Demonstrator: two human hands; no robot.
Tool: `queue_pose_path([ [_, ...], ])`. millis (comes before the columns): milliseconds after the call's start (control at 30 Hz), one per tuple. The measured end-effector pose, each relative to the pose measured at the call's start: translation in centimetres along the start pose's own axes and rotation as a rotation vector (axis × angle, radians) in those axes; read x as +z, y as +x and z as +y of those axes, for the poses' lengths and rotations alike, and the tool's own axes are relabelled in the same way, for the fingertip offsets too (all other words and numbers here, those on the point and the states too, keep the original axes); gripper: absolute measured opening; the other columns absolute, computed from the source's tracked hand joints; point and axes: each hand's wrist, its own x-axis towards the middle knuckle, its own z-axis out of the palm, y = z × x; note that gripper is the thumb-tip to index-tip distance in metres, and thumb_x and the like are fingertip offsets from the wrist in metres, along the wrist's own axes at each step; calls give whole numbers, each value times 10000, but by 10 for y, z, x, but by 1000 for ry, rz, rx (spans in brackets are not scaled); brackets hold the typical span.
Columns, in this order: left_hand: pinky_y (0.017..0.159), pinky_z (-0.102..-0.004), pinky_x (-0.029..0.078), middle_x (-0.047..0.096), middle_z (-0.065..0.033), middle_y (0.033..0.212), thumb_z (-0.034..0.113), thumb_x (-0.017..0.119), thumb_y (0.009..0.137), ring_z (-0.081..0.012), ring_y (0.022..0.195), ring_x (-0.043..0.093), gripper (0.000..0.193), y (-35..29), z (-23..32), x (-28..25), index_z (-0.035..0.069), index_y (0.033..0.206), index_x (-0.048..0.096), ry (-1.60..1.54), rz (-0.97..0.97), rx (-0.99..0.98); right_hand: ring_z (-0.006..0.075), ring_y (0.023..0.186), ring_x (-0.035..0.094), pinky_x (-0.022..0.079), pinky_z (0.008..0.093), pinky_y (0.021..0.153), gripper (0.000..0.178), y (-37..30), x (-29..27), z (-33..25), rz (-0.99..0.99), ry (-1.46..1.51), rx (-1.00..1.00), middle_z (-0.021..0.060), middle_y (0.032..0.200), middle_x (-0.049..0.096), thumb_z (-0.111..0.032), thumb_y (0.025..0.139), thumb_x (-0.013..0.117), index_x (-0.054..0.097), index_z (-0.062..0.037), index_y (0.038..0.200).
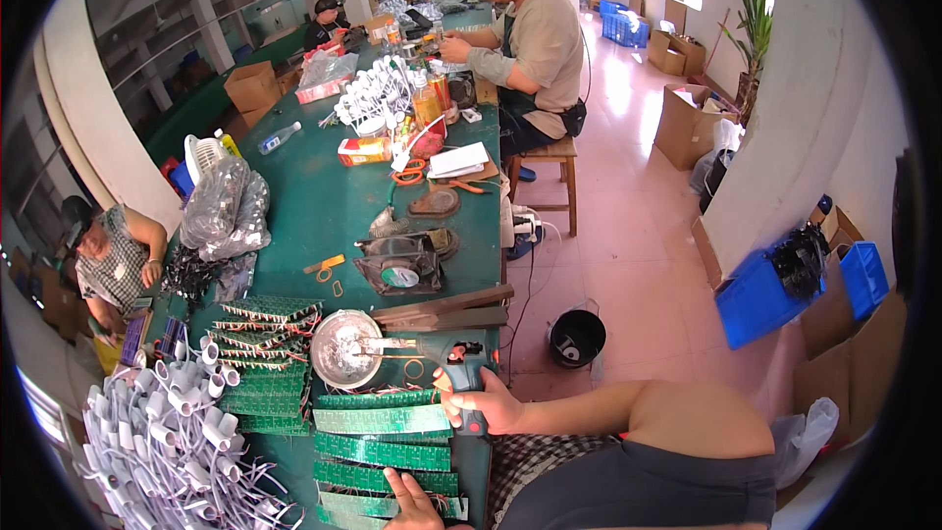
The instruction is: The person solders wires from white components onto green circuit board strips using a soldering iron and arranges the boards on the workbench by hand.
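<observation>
My right hand (488, 402) is closed round the grip of a dark soldering gun (461, 363). The gun's long metal prongs reach over the rim of a round metal bowl (322, 358) that holds silvery material. My left hand (416, 510) lies at the lower edge of the view, two fingers stretched out over strips of green circuit board (383, 452). These strips lie in rows in front of me, with small wires along their edges. More boards (267, 394) are stacked left of the bowl.
White cables with cylindrical ends (172, 432) are heaped at the left. Beyond the bowl lie dark flat bars (442, 318) and a black tool stand (400, 263). A co-worker (540, 39) sits farther along the green table (304, 226). A black bucket (577, 338) stands on the floor.
</observation>
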Motion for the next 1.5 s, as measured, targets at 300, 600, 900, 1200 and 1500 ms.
queue_pose_path([
  [300, 636, -401, 557, 111, -342, 1515, 427, 832, 637, -382, 822, 663, 1174, 2, 9, -6, -112, 1445, 171, -86, -49, -76, 169, 667, 543, 439, 316, 622, 411, -2, -10, 7, -18, 42, 12, 59, 807, 538, -94, 847, 614, 458, -33, 1222],
  [600, 766, -424, 560, 66, -327, 1524, 350, 872, 606, -445, 1014, 604, 1172, 5, 7, -13, 2, 1483, 179, -134, -143, -82, 164, 654, 539, 433, 306, 620, 413, 0, -8, 5, -16, 58, 4, 54, 793, 535, -104, 841, 630, 460, -32, 1211],
  [900, 671, -422, 564, 79, -365, 1503, 372, 871, 592, -434, 843, 651, 1209, -1, 3, -2, -49, 1470, 153, -94, -55, -51, 160, 644, 531, 432, 296, 617, 407, -2, -5, 6, -7, 53, -11, 55, 765, 533, -114, 838, 643, 463, -31, 1193],
  [1200, 711, -428, 548, 306, -360, 1430, 215, 808, 694, -460, 867, 638, 821, -8, -29, -16, 6, 1391, 426, -506, 48, 129, 171, 637, 543, 430, 306, 615, 419, -3, -3, 3, 15, 62, 7, 58, 770, 537, -108, 837, 628, 461, -37, 1214],
  [1500, 807, -295, 519, 625, -117, 1063, 9, 762, 742, -188, 942, 618, 681, 0, -118, 56, 54, 1355, 469, -1271, -99, -98, 162, 647, 542, 433, 312, 614, 422, -1, -9, 10, 5, 60, 13, 34, 806, 520, -100, 835, 621, 461, -43, 1221],
])
